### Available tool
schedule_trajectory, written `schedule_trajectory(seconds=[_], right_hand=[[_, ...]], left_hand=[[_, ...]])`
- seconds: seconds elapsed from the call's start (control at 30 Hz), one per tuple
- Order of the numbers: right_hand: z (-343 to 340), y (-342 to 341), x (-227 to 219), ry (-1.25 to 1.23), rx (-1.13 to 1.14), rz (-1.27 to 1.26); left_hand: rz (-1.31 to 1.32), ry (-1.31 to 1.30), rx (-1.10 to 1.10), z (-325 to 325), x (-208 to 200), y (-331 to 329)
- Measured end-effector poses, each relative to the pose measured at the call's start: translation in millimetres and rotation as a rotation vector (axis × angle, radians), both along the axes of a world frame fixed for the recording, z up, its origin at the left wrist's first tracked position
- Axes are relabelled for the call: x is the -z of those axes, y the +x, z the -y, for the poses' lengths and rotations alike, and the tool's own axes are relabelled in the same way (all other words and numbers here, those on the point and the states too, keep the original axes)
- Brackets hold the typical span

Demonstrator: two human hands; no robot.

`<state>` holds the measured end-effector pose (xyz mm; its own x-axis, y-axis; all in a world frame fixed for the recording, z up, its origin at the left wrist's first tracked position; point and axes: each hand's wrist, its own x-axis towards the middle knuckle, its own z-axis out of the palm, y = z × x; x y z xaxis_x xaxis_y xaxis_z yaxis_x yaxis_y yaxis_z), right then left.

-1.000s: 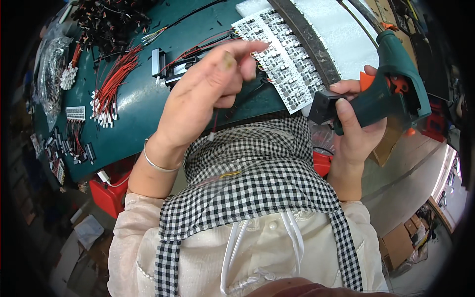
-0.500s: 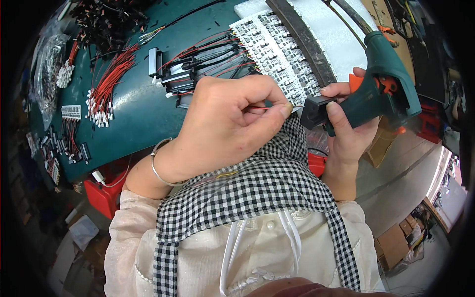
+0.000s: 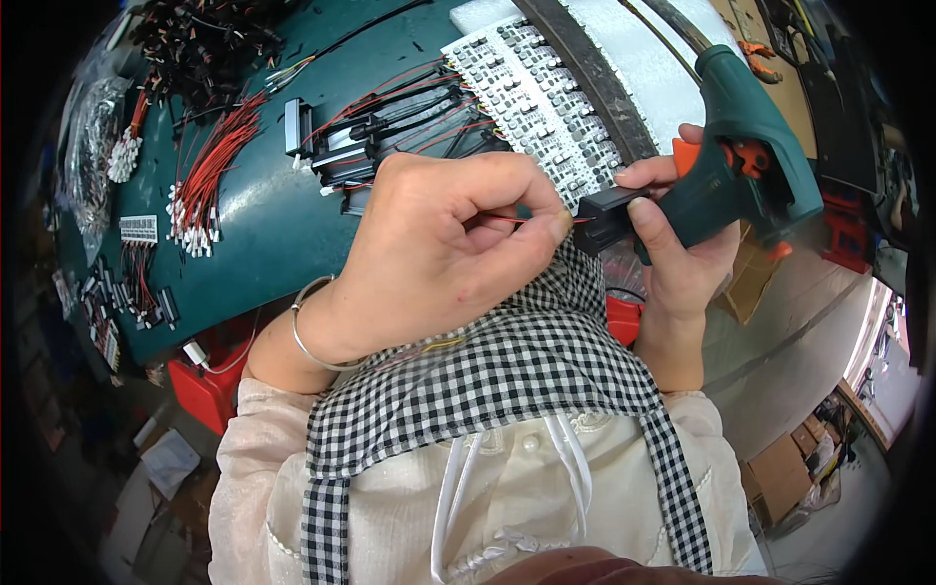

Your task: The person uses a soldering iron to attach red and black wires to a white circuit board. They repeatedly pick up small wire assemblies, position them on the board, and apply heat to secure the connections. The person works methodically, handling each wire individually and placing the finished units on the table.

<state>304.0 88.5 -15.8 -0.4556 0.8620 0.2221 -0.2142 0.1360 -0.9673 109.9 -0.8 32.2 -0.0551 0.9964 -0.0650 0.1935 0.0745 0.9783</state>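
My left hand (image 3: 444, 249) is closed in a pinch on a thin red wire (image 3: 577, 220). The wire's end runs up against a black block (image 3: 606, 216), where the tip cannot be made out. Thumb and fingers of my right hand (image 3: 682, 263) are closed round that block. A green pistol-shaped tool (image 3: 756, 112) with orange parts lies against the same hand, its lower part behind the thumb. Whether the block is joined to the tool I cannot tell. Behind my left hand lie black housings (image 3: 338, 164) with red and black leads.
White circuit boards (image 3: 531, 88) lie at the back under a dark strip (image 3: 595, 83), beside white foam (image 3: 648, 49). Bundled red wires (image 3: 219, 161) with white connectors are on the green table (image 3: 258, 249) at left. A black pile (image 3: 200, 44) stands far left. A red stool (image 3: 205, 390) is below.
The black block and green tool have shifted slightly left, closer to my left hand. The red wire now meets the block with less gap. Both hands keep their grip.
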Motion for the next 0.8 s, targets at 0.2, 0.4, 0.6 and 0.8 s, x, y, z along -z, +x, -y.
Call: schedule_trajectory(seconds=[0.2,0.4,0.6,0.8], right_hand=[[1,0,-1,-0.021,0.005,0.008],[3,-2,-4,-0.019,0.012,0.018],[3,1,-4,0.006,-0.019,0.019],[3,8,-10,0.037,-0.11,0.212]], left_hand=[[0.038,-0.049,0.006,0,1,0],[-0.032,-0.088,0.01,1,-1,-2],[-0.078,-0.02,0.015,-1,-1,-3],[0.103,-0.053,0.057,-2,5,-2]])
